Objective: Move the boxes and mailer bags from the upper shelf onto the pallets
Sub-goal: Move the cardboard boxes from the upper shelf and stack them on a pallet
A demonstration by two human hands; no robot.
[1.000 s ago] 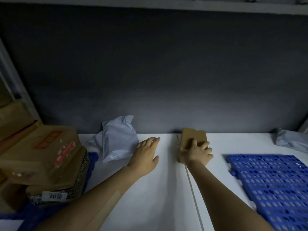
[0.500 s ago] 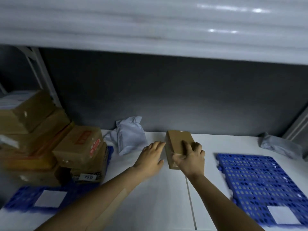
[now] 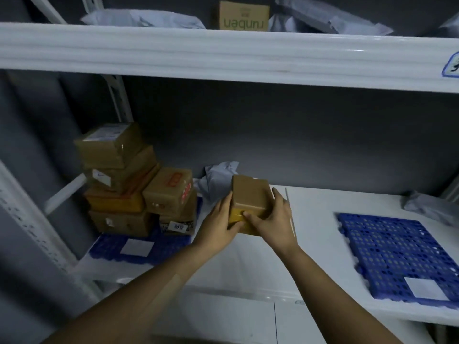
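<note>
Holding a small brown cardboard box (image 3: pixel 249 194) between them, the person's left hand (image 3: pixel 218 225) and right hand (image 3: pixel 272 223) grip its near end from either side. The fingers wrap the edges and the thumbs meet on the yellow-taped front face. The box sits at the hands, low over the white lower shelf (image 3: pixel 310 219), roughly midway between the two pallets; whether it touches the surface I cannot tell. As I judge it, the job is partway through. The blue plastic pallet on the left (image 3: pixel 173 244) already carries a stack of brown taped cartons (image 3: pixel 134 180), while the blue perforated pallet on the right (image 3: pixel 397 256) bears only a white label. Up on the white upper shelf (image 3: pixel 223 53) a printed tan carton (image 3: pixel 243 17) and several grey mailer bags (image 3: pixel 141 19) wait to come down. Two more lie off the pallets below, a crumpled grey mailer bag (image 3: pixel 218 180) just behind the held box and a flat grey mailer (image 3: pixel 429 207) at the far right.
</note>
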